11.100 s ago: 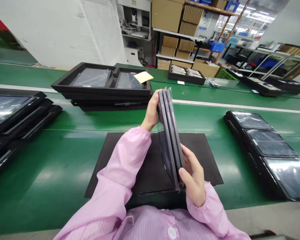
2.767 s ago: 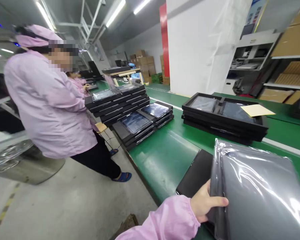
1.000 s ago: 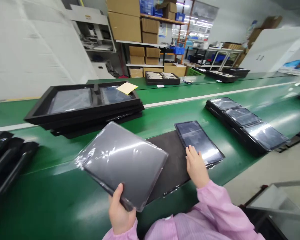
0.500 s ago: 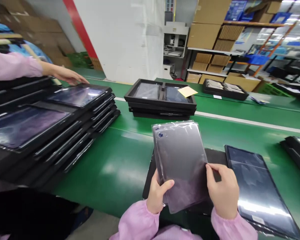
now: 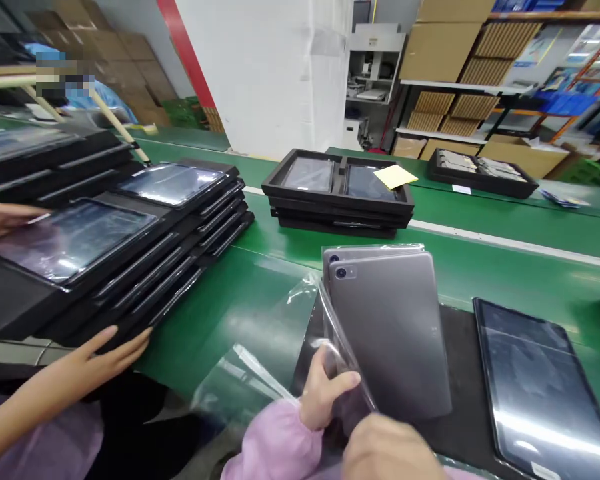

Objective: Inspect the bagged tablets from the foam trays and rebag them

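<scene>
Over the green tabletop (image 5: 215, 287) and black mat (image 5: 465, 380), the left hand (image 5: 320, 393) pinches stacked tablets (image 5: 390, 333) at their near left edge, probably steadying them beside loose clear film (image 5: 245, 380); the right hand (image 5: 387, 450), nearer, is too blurred to tell its fingers' state.

Grey on the tablet (image 5: 390, 333) here, pink on the sleeve (image 5: 280, 437), and it's black for the mat (image 5: 463, 373) and trays (image 5: 337, 207)! Green bench (image 5: 215, 300), one white stripe (image 5: 520, 243) across it, and there's a bright yellow note (image 5: 395, 177)!
</scene>
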`<state>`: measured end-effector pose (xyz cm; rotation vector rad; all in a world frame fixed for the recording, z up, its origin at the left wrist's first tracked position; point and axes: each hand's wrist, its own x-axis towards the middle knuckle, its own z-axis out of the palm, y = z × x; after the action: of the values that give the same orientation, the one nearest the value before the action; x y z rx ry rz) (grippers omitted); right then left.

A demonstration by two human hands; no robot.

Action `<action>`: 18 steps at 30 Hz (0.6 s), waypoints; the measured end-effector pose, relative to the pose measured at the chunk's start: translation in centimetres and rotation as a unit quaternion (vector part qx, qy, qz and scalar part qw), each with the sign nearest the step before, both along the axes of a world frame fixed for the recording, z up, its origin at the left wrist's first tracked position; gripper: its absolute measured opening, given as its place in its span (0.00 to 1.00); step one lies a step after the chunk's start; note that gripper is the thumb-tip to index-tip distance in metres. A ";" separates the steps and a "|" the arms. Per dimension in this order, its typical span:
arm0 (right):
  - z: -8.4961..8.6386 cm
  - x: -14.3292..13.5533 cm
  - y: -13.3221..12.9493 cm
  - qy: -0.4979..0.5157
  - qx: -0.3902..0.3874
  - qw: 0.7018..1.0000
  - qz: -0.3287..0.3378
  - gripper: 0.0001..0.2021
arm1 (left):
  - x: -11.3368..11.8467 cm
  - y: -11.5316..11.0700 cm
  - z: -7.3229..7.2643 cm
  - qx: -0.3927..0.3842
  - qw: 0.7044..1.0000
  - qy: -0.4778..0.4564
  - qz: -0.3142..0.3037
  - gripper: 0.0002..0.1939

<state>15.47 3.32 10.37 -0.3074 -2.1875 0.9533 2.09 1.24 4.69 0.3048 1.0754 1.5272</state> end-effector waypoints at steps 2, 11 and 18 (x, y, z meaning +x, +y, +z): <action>1.0 2.1 0.6 0.010 -0.046 0.995 -0.085 0.05 | -0.1 0.3 0.4 -0.001 1.000 -0.002 0.001 0.20; -0.8 8.6 3.4 0.075 -0.270 0.767 -0.577 0.16 | -0.7 1.3 0.6 -0.035 0.996 -0.079 -0.027 0.27; -1.0 5.9 2.6 -0.011 -0.453 0.774 -0.442 0.24 | -0.8 1.4 0.6 -0.057 0.997 -0.040 0.016 0.32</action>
<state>21.42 5.96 9.35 -1.6211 -1.1257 1.3052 1.30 2.66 5.29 0.1468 1.1041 1.4862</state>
